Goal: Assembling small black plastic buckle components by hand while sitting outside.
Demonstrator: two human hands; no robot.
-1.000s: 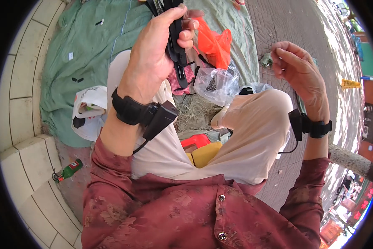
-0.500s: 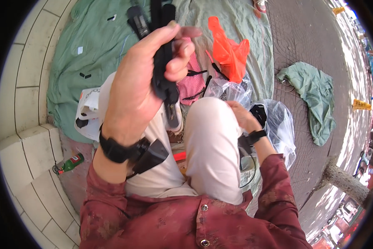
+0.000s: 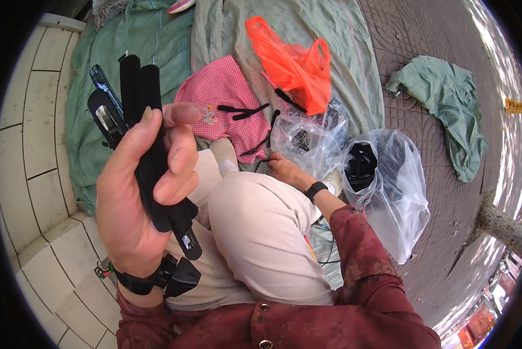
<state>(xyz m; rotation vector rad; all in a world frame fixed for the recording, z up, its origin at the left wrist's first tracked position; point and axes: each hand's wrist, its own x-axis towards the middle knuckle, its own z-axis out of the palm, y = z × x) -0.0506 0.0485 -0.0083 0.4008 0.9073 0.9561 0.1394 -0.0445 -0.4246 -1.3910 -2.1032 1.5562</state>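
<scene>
My left hand (image 3: pixel 136 192) is raised close to the camera, closed round a bundle of black fabric-covered strips (image 3: pixel 142 87). Shiny metallic pieces show near some of their ends. My right hand (image 3: pixel 291 173) reaches down past my knee to the ground beside a pink checked cloth (image 3: pixel 214 87). Its fingertips are drawn together by a thin dark piece; what they pinch is too small to make out. More black strips (image 3: pixel 243 111) lie on the cloth. Just beyond the right hand is a clear plastic bag (image 3: pixel 287 135) with dark things inside.
An orange-red plastic bag (image 3: pixel 299 61) lies on the green ground sheet (image 3: pixel 348 75). To the right stands an open clear bag (image 3: pixel 397 203) holding black items (image 3: pixel 361 167). A crumpled green cloth (image 3: pixel 441 104) rests on the pavement. Pale tiles (image 3: pixel 43 148) line the left side.
My left hand has come lower and to the left with the black strips. My right hand has left the area by the clear bag and knee and stretched forward-left to the cloth's edge.
</scene>
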